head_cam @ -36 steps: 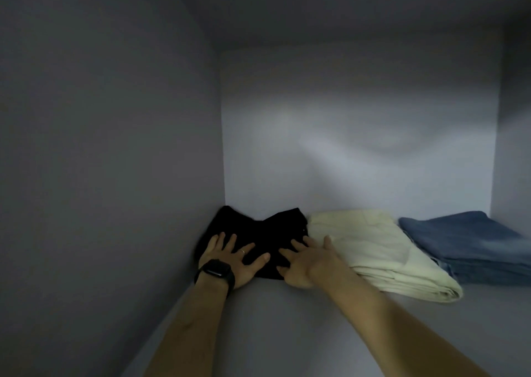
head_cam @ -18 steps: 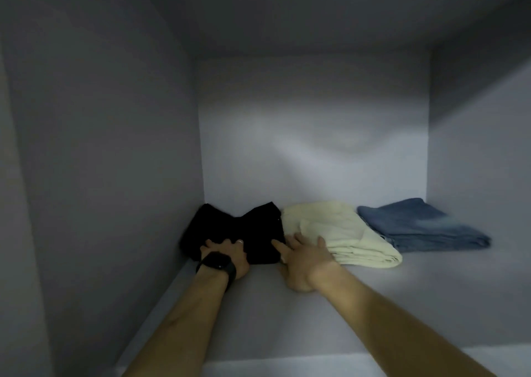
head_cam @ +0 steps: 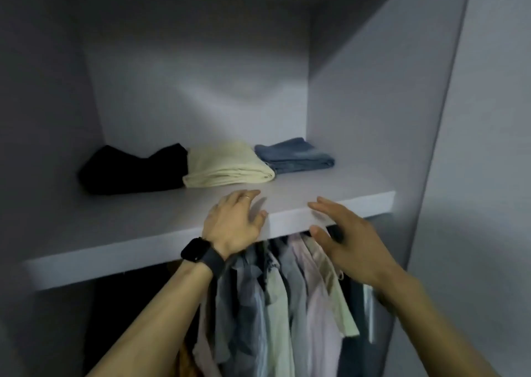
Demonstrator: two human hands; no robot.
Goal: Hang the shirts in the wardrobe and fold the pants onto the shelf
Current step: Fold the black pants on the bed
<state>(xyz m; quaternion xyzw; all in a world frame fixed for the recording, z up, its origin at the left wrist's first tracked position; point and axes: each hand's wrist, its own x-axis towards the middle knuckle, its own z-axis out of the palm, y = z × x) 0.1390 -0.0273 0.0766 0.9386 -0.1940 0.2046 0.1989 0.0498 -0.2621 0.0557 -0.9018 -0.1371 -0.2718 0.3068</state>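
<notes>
**A:** Three folded pants on the shelf [head_cam: 339, 188], all toward its back. Black pants [head_cam: 135, 172] at the shelf's left end, cream pants [head_cam: 227, 164] mid-shelf touching them, jeans [head_cam: 293, 157] further toward the shelf's right end, edge against the cream pair.

**B:** Grips?

**A:** Left grip [head_cam: 232, 224] released: palm down, fingers loosely spread over the shelf's front edge, thumb at the lip. Holds nothing. Can't tell if it touches the board. Right grip [head_cam: 344, 238] also released: fingers straight, thumb out, just in front of the shelf's front edge, nearer its right end. Empty. Neither grip touches any pants; both are well forward of them on the shelf.

**B:** Shirts?

**A:** Shirts [head_cam: 287, 305] hang in a tight row under the shelf, below its front edge. Grey-blue, pale green and pink ones visible. Hangers hidden behind the shelf lip. Both forearms cross in front of the row.

**B:** Anything else?

**A:** Watch [head_cam: 201, 251] on the left wrist, level with the shelf's front face. Ring [head_cam: 247, 196] on one left finger, above the shelf top.
</notes>
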